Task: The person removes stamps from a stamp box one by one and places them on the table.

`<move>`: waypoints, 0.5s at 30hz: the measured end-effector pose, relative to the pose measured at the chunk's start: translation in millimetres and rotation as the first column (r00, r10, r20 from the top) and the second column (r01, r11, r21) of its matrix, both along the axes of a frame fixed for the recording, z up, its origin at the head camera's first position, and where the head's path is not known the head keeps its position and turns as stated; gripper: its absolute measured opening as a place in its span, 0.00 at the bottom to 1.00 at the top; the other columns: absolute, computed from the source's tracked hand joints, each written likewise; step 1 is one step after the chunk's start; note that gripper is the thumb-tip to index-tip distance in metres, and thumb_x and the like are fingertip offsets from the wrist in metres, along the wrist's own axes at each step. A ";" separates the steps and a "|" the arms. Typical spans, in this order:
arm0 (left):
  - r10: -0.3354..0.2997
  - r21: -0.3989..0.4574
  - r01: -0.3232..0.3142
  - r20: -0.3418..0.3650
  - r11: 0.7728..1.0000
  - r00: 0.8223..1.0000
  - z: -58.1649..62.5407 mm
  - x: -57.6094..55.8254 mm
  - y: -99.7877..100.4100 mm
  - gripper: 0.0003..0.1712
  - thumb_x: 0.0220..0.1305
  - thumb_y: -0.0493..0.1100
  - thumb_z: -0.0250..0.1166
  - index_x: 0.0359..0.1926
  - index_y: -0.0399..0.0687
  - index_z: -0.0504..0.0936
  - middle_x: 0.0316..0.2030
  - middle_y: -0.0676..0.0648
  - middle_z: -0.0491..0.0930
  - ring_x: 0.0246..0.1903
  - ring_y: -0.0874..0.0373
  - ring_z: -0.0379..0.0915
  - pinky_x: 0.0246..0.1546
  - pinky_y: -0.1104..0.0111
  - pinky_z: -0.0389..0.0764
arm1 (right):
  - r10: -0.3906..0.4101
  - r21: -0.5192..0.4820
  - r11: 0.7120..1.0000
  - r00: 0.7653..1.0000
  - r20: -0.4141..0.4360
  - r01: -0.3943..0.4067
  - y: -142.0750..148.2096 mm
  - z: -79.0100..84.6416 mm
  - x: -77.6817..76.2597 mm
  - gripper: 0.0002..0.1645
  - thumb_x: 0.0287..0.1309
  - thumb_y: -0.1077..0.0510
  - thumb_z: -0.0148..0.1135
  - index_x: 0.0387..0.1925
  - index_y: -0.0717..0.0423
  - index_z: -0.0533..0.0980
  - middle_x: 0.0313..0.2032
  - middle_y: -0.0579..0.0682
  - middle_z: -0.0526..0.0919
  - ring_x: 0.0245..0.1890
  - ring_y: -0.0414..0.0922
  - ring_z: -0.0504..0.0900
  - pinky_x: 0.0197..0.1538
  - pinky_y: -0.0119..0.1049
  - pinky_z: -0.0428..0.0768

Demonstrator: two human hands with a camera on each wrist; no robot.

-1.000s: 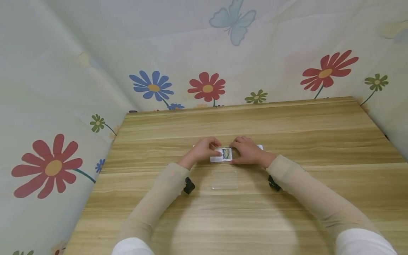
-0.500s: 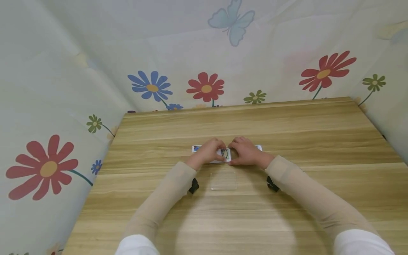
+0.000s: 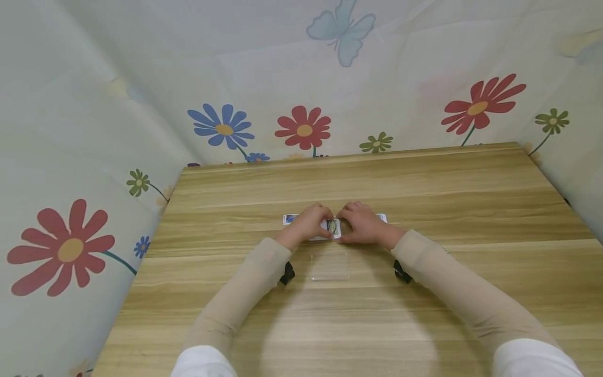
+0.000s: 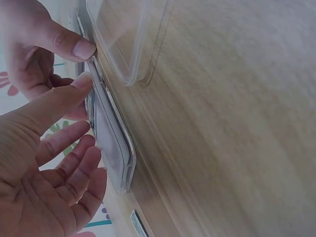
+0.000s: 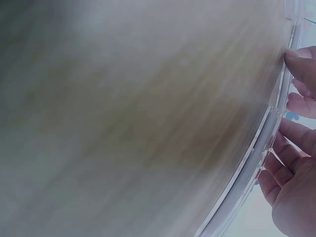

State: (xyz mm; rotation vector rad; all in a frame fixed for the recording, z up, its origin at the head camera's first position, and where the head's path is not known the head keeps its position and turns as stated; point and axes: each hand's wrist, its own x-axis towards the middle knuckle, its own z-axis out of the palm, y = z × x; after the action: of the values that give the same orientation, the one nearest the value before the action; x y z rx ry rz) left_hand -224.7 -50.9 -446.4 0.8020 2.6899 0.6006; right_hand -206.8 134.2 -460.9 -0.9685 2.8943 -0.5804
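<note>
A small stack of white-edged picture cards [image 3: 333, 228] lies flat on the wooden table, a clear plastic edge showing beneath it in the left wrist view. My left hand [image 3: 308, 222] holds the stack between thumb and fingers from the left, covering much of its top. At the right end, my right hand [image 3: 365, 224] grips with its thumb at the front edge and fingers behind. The left thumb [image 4: 81, 81] and right thumb [image 4: 84, 49] almost meet along the near edge. Right fingers [image 5: 284, 165] lie against clear plastic in the right wrist view.
A clear plastic lid or tray [image 3: 330, 267] lies just in front of the hands. Behind the left hand a blue-printed card [image 3: 289, 219] shows, and another card [image 3: 382, 217] peeks out beyond the right hand. A flower-patterned cloth wall [image 3: 414, 115] borders the table [image 3: 245, 193].
My left hand has moved slightly right and closed its thumb and fingers on the stack, uncovering the blue-printed card behind it. The right hand has stayed nearly in place.
</note>
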 end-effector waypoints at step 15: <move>-0.004 0.046 0.001 0.061 0.999 0.998 -1.1 -7.4 0.0 0.24 0.47 0.40 0.76 0.45 0.38 0.79 0.45 0.42 0.76 0.47 0.51 0.73 0.52 0.62 0.74 | -0.007 0.005 1.000 1.000 0.016 0.007 -0.1 1.7 0.5 0.35 0.45 0.44 0.72 0.50 0.63 0.75 0.48 0.58 0.77 0.52 0.55 0.71 0.57 0.53 0.68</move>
State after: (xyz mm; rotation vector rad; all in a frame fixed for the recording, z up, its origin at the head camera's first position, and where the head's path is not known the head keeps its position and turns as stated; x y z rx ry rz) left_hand -232.1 -50.9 -447.5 0.7859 2.6280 0.6774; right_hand -206.3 134.1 -459.2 -0.9485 2.8847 -0.5789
